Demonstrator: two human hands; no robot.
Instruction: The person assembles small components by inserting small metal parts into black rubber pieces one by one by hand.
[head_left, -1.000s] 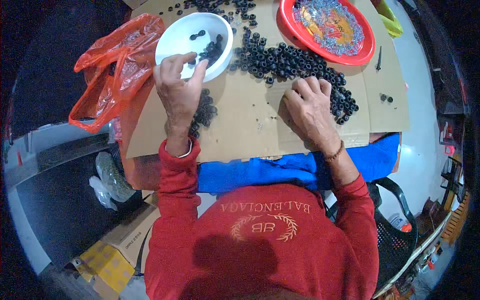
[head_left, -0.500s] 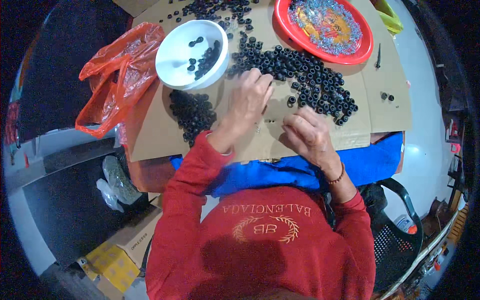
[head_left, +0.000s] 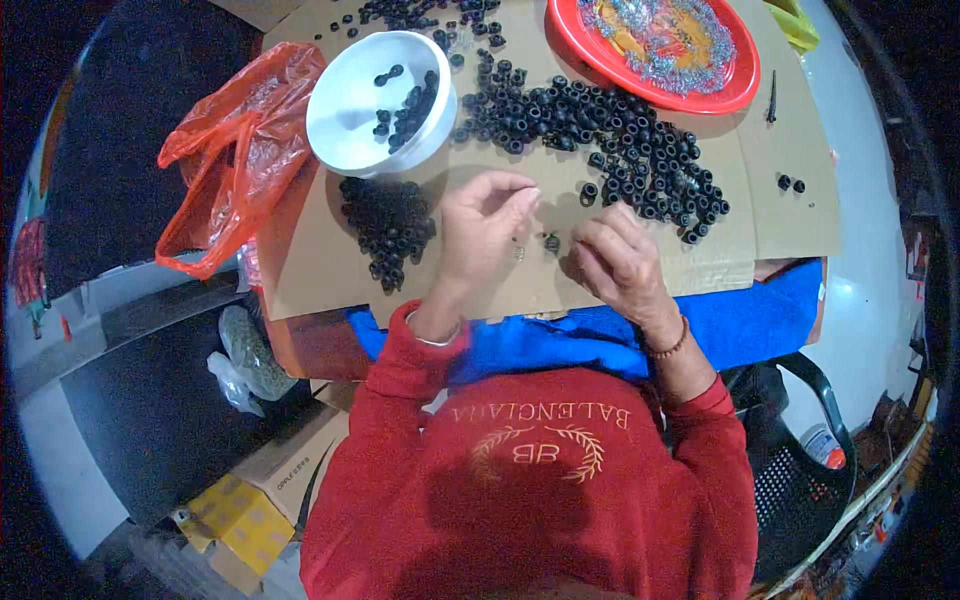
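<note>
Seated at a cardboard sheet point(head_left: 300, 270) laid as a work surface, over blue cloth point(head_left: 760, 320) along its near edge. Left hand point(head_left: 480, 225) raised near the middle of the sheet, thumb and forefinger pinched together as if on something very small; whether anything sits in the pinch, cannot tell. Right hand point(head_left: 620, 262) resting just beside it toward the near edge, fingers curled down on the cardboard, grip likewise unclear. Between the two hands, a single small black ring point(head_left: 552, 241) and a tiny pale piece point(head_left: 519, 252), lying apart from the heaps, likely singled out for handling. Loose black rings point(head_left: 600, 130) spread in a band toward the far edge, within easy reach; a denser small pile point(head_left: 388, 225) left of the left hand. White bowl point(head_left: 350, 110) at the far left corner holding a few rings, probably for sorted ones. Red tray point(head_left: 650, 75) of silvery bits at the far right. Orange plastic bag point(head_left: 220, 170) hanging off the left edge.
</note>
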